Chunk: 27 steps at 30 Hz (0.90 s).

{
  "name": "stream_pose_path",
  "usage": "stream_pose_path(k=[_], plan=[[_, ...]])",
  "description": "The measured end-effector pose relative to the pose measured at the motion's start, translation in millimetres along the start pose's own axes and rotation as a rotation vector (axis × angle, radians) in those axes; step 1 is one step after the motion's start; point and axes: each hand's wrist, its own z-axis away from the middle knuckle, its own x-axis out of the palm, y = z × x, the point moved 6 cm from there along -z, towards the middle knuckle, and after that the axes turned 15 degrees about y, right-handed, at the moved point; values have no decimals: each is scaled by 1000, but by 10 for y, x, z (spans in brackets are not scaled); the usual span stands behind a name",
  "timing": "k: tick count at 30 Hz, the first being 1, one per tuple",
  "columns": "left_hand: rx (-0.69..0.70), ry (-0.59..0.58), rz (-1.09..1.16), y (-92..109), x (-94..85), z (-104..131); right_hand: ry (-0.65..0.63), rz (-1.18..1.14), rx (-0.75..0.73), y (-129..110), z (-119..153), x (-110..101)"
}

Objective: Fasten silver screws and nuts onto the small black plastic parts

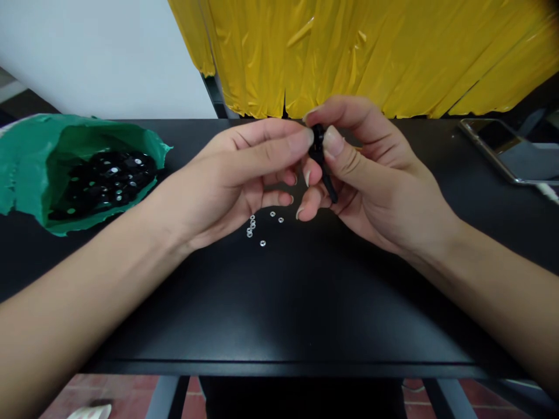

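A small black part (pixel 318 146) with a round head and a narrow tail is held up over the table; its exact kind I cannot make out. My right hand (pixel 371 157) pinches it between thumb and fingers, the tail slanting down across the palm. From the other side, the thumb and forefinger of my left hand (pixel 248 157) press together at the round head. Whether a tiny piece sits between those left fingertips is hidden. Several small silvery rings (pixel 262 243) lie on the table just below my left hand.
On the left a torn green bag (pixel 26 169) gapes open, filled with black parts (pixel 116 177). A phone (pixel 502 151) with a white cable plugged in lies at the right. Yellow plastic sheeting (pixel 332 58) hangs behind the black table (pixel 288 314).
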Motion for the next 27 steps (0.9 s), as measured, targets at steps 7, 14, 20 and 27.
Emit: stream_pose_path(k=[7, 14, 20, 27], plan=[[314, 98, -203, 146, -24, 57, 9, 18, -26, 5, 7, 5], [309, 82, -170, 143, 4, 55, -21, -13, -10, 12, 14, 11], [221, 47, -110, 110, 31, 49, -44, -43, 0, 12, 7, 3], [398, 215, -289, 207, -2, 93, 7, -4, -41, 15, -6, -26]])
